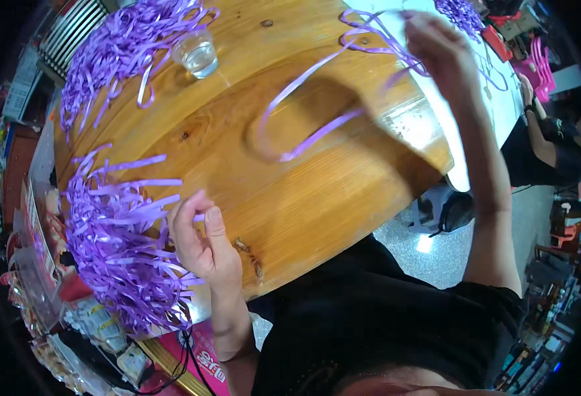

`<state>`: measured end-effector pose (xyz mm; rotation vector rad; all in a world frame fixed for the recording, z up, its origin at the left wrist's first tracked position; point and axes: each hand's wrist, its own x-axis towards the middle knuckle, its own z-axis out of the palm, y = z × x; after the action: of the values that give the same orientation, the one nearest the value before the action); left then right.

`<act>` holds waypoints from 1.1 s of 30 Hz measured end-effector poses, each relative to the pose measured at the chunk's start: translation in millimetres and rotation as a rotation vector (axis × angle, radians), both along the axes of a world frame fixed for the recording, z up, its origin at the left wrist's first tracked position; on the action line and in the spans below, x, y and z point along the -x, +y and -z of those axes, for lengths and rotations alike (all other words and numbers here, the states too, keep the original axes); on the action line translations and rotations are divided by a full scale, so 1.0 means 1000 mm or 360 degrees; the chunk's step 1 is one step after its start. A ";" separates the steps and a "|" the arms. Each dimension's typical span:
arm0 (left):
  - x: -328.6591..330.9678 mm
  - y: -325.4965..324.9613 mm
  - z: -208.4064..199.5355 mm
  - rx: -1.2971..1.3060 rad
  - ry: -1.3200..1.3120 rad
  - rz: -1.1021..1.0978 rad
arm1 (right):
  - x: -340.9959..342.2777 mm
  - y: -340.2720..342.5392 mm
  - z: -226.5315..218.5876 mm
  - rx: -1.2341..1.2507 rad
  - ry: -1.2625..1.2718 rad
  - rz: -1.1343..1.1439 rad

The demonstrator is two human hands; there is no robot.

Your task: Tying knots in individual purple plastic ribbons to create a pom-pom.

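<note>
My left hand [206, 245] is over the near left of the wooden table, thumb and curled fingers closed on a short bit of purple ribbon. Right beside it lies a heap of cut purple ribbon strips [122, 244], some ends pointing toward my fingers. My right arm reaches to the far right, where my right hand [439, 46], smeared by motion, is closed on a long purple ribbon [323, 132]. This ribbon hangs in a wide loop over the middle of the table. More loose ribbon loops [369, 39] lie just left of that hand.
A second purple ribbon heap [129, 46] covers the far left of the wooden table [290, 218]. Beside it stands a clear cup [199, 58] with liquid. More purple ribbon [460, 16] lies at the far right on a white surface. Another person [548, 145] sits at the right.
</note>
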<state>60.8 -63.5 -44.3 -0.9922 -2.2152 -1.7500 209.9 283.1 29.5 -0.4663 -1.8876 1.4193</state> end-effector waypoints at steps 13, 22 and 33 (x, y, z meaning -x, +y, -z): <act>-0.010 0.011 -0.005 0.0369 0.0144 0.0276 | -0.047 0.172 -0.011 -0.0446 0.0334 0.0901; -0.002 0.017 0.004 0.0295 0.0241 0.0278 | 0.068 0.104 0.075 -0.1120 -0.0731 0.0490; -0.004 0.007 0.015 0.0424 0.0670 0.0472 | 0.178 -0.109 0.048 -0.1425 -0.0058 -0.0732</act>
<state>65.3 -56.9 -59.5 -1.6462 -2.1338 -1.1972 31.9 173.8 -18.5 0.3994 -2.5029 0.6614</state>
